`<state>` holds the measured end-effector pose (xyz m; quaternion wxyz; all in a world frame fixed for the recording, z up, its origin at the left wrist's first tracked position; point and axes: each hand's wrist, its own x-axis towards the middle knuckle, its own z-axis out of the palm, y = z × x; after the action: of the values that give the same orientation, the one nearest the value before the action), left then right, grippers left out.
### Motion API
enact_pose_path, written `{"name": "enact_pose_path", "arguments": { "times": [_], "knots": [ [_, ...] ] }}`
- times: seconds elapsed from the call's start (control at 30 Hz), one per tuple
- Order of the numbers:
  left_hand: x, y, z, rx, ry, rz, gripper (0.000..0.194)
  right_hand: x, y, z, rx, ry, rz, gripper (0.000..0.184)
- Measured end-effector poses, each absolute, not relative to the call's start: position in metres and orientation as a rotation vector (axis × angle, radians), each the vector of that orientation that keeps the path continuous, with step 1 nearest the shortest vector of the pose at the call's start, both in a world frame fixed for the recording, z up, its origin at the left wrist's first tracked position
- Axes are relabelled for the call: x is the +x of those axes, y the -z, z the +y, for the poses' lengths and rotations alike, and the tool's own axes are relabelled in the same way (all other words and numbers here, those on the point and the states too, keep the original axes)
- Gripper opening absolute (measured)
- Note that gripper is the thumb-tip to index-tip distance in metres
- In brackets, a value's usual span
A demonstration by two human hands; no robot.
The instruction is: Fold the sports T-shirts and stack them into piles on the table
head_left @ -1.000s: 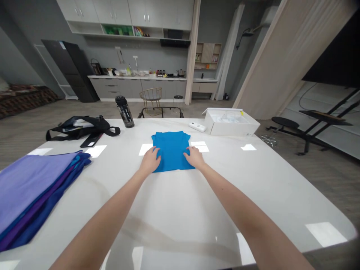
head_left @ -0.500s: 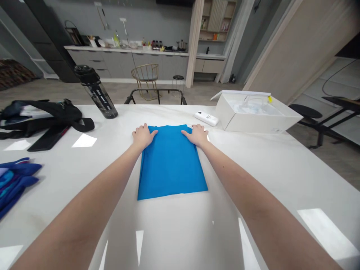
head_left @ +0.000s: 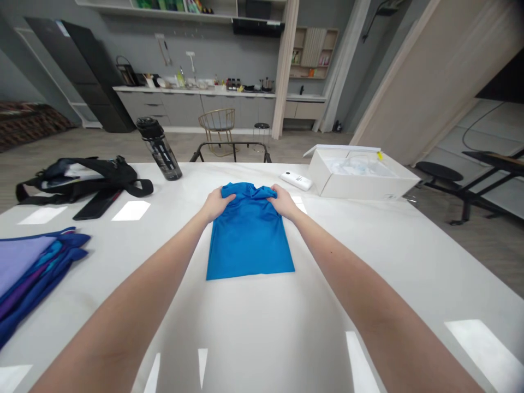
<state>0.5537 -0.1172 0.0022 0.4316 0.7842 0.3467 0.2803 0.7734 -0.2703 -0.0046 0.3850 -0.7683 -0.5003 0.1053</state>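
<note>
A folded blue shirt (head_left: 249, 240) lies flat on the white table (head_left: 262, 327) in front of me. My left hand (head_left: 218, 202) pinches the shirt's far left corner, fingers closed on the cloth. My right hand (head_left: 281, 201) grips the far right corner the same way. The far edge of the shirt is bunched and lifted slightly between the two hands. Both arms reach straight out over the table.
A stack of purple and blue garments (head_left: 28, 273) lies at the left edge. A black bag (head_left: 82, 177), a dark water bottle (head_left: 159, 148), a white remote (head_left: 296, 180) and an open white box (head_left: 360, 174) sit along the far side.
My hands went from the shirt's near edge to its far corners, first lying flat there, and now they have closed on the cloth, bunching and lifting the far edge.
</note>
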Motion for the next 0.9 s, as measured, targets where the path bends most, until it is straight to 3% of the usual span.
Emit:
{"name": "enact_pose_path", "arguments": {
  "times": [0.23, 0.63, 0.77, 0.9],
  "knots": [
    [0.506, -0.082, -0.205, 2.15, -0.967, 0.788, 0.023, 0.732, -0.065, -0.359, -1.692, -0.033, -1.251, 0.019],
    [0.452, -0.236, -0.401, 2.278, -1.091, 0.368, 0.026, 0.686, -0.212, -0.57, -1.616, 0.451, -1.105, 0.044],
    [0.469, -0.251, -0.448, 2.111, -1.051, 0.173, 0.035, 0.691, -0.25, -0.644, -1.682, 0.58, -1.173, 0.05],
    [0.51, -0.232, -0.486, 1.919, -0.924, 0.201, 0.048, 0.715, -0.264, -0.707, -1.88, 0.612, -1.212, 0.059]
  ]
}}
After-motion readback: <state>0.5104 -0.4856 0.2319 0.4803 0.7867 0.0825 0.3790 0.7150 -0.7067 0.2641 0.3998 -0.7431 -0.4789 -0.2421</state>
